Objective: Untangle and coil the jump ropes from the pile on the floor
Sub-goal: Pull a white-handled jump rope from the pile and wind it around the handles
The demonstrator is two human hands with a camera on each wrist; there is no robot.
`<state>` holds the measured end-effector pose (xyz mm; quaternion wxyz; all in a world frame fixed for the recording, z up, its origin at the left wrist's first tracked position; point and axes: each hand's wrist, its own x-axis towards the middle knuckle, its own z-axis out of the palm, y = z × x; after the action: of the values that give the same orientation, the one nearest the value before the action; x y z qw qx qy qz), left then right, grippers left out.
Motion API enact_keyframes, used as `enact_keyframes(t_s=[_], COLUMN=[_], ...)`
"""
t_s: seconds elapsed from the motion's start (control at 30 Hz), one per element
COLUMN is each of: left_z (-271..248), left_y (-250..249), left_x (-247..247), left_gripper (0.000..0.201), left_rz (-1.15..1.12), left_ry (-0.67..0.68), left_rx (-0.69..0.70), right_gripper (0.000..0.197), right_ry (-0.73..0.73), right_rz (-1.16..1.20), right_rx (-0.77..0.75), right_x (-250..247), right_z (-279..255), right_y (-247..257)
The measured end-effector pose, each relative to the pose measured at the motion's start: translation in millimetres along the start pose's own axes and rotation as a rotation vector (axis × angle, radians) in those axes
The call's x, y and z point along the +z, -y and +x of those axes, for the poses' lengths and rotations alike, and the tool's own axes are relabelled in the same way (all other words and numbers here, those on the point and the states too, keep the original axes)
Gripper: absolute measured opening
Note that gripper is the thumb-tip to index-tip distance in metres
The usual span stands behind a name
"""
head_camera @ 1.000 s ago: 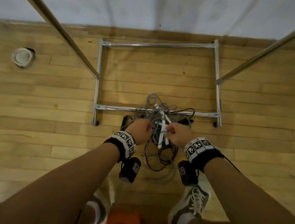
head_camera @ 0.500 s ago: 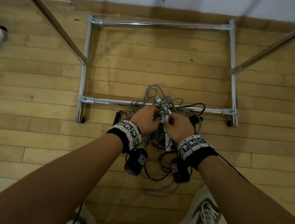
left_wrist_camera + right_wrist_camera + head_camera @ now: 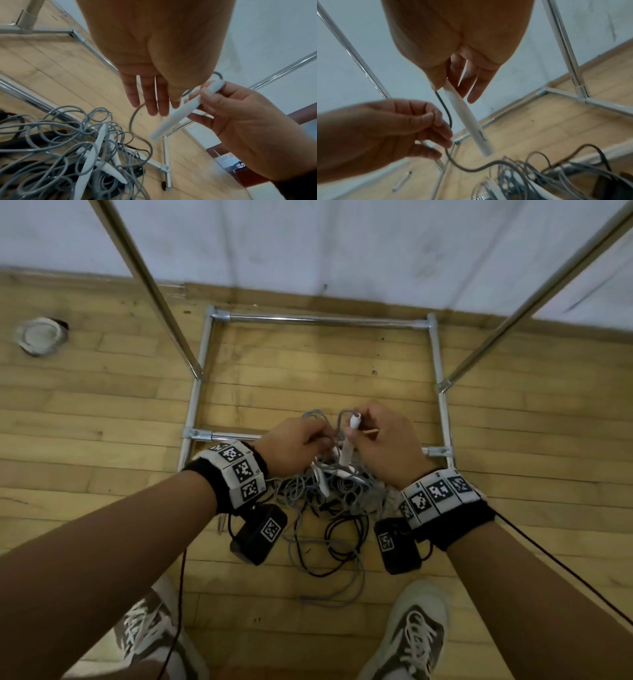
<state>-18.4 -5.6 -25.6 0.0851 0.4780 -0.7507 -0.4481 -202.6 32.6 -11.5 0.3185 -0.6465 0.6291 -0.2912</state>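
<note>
A tangle of grey and black jump ropes (image 3: 329, 501) with white handles lies on the wooden floor between my feet. My right hand (image 3: 387, 440) is above it and pinches one white handle (image 3: 349, 443) near its top end, so the handle hangs down towards the pile (image 3: 539, 175). A grey cord (image 3: 448, 116) leaves the handle's top and loops through my left hand (image 3: 301, 440). In the right wrist view my left hand (image 3: 385, 128) has curled fingers with the cord between thumb and forefinger. More white handles (image 3: 89, 155) lie buried in the tangle.
A chrome rack frame (image 3: 318, 319) rests on the floor around the pile, with slanted uprights at left (image 3: 154, 292) and right (image 3: 534, 292). My shoes (image 3: 147, 635) (image 3: 414, 631) stand just behind the ropes. A round floor fitting (image 3: 39, 335) is far left, and a pale wall is behind.
Both hands have risen from the pile. My right hand has lifted the white handle clear of the tangle, and my left hand has taken hold of its grey cord.
</note>
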Motion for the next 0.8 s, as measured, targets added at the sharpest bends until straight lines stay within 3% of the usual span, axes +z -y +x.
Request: enact_keyframes(t_s=[0.1, 0.23, 0.33, 0.4, 0.5, 0.57, 0.67, 0.8], left_z=[-21.6, -42.2, -54.4, -63.1, -74.7, -81.4, -89.4, -101.9], left_y=[-24.1, -62.3, -87.7, -99.2, -110.8, -119.9, -133.9, -133.6], left_x=[-11.9, -30.8, -38.1, -43.9, -56.4, -65.6, -74.1, -82.9], left_gripper=[0.017, 0.041, 0.029, 0.017, 0.034, 0.046, 0.021, 0.016], left_rz=[-0.084, -0.101, -0.094, -0.006, 0.042, 0.021, 0.024, 0.019], left_ry=[-0.098, -0.165, -0.165, -0.324, -0.571, -0.493, -0.244, -0.143], left_rx=[0.038, 0.164, 0.272, 0.324, 0.332, 0.322, 0.382, 0.283], right_gripper=[0.008, 0.018, 0.019, 0.017, 0.014, 0.017, 0.016, 0.015], right_ry=[-0.059, 0.026, 0.007, -0.002, 0.028, 0.050, 0.043, -0.185], right_rz=[0.118, 0.158, 0.126, 0.150, 0.114, 0.053, 0.022, -0.129], right_rx=[-0.066, -0.188, -0.261, -0.271, -0.288, -0.332, -0.394, -0.373], right_x=[-29.6, -58.3, -75.3, -86.2, -99.4, -103.7, -105.4, -116.8], right_z=[-6.6, -18.6, -27.0, -32.1, -40.8, -46.1, -52.2, -47.4], right_y=[37.2, 88.4, 117.6, 131.6, 146.4, 154.8, 165.5, 167.1])
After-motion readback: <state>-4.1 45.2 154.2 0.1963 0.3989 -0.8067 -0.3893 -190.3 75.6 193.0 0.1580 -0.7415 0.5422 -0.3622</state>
